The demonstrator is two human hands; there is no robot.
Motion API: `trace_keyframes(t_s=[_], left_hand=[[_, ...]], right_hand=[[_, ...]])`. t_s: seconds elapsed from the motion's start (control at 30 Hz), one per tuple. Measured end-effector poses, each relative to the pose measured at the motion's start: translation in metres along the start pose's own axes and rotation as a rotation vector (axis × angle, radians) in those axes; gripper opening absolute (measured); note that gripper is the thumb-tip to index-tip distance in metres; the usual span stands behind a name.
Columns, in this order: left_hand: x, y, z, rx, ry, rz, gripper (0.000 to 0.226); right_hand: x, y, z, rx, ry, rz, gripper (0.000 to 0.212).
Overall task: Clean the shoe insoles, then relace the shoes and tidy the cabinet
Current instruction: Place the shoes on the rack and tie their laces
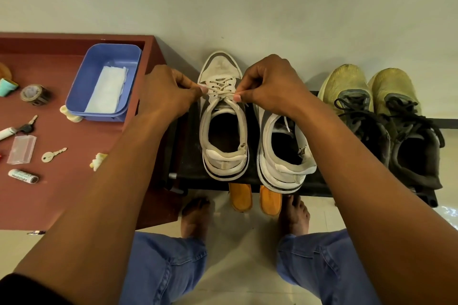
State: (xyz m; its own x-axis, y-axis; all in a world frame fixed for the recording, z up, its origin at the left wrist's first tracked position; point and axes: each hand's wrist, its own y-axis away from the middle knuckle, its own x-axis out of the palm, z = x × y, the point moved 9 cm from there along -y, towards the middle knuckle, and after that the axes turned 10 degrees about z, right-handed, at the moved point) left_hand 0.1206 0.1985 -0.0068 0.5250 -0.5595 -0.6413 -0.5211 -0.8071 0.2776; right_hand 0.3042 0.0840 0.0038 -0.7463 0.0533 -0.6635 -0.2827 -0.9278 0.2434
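Left hand (165,93) curled tight, thumb and forefinger pinching one end of the lace (221,93) at the left side of the white shoe (223,116). Right hand (270,84) likewise curled, pinching the other end — lace drawn taut between the two, across the upper eyelets. Second white shoe (282,148) sits just under the right wrist, touching the first. Both stand on a black rack (190,156); heels overhang its near edge. Two orange insoles (240,197) poke out below that edge, between bare feet. Right of the right hand: a yellow-green pair (371,111), close beside. Left of the left hand: red cabinet top (74,181), blue tub (106,82) holding a white cloth (107,90). Battery (23,176) label — possibly printed, unreadable.
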Motion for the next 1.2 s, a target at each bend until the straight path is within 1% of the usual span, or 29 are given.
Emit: trace_keyframes(t_s=[0.1, 0.3, 0.5, 0.6, 0.8, 0.87, 0.93, 1.03, 1.1, 1.2], left_hand=[[0.001, 0.0, 0.001, -0.009, -0.037, 0.017, 0.03], [0.01, -0.01, 0.014, -0.053, 0.012, 0.071, 0.023], [0.017, -0.019, 0.027, -0.13, 0.087, 0.066, 0.024], [0.015, -0.017, 0.025, -0.128, 0.073, 0.052, 0.025], [0.01, -0.007, 0.01, -0.055, -0.036, 0.037, 0.025], [0.007, 0.0, 0.002, -0.002, -0.071, 0.018, 0.019], [-0.001, 0.008, -0.005, 0.047, -0.111, -0.033, 0.015], [-0.01, 0.019, -0.019, 0.142, -0.162, -0.093, 0.021], [-0.005, 0.025, -0.026, 0.2, -0.172, -0.05, 0.023], [0.009, 0.033, -0.031, 0.238, -0.225, 0.04, 0.025]], right_hand=[[-0.001, 0.001, -0.002, 0.028, 0.049, 0.008, 0.012], [0.0, 0.003, -0.001, 0.056, 0.144, 0.014, 0.013], [0.001, 0.002, -0.003, 0.085, 0.204, 0.015, 0.013], [-0.001, 0.001, -0.005, 0.101, 0.217, -0.003, 0.014], [-0.002, 0.002, -0.002, 0.082, 0.266, -0.013, 0.013], [-0.003, 0.005, 0.001, 0.047, 0.286, -0.026, 0.012], [-0.004, 0.009, 0.004, 0.0, 0.275, -0.056, 0.01], [-0.003, 0.017, 0.015, -0.094, 0.275, -0.109, 0.03], [0.0, 0.024, 0.027, -0.152, 0.34, -0.143, 0.039], [0.006, 0.032, 0.041, -0.175, 0.506, -0.179, 0.041]])
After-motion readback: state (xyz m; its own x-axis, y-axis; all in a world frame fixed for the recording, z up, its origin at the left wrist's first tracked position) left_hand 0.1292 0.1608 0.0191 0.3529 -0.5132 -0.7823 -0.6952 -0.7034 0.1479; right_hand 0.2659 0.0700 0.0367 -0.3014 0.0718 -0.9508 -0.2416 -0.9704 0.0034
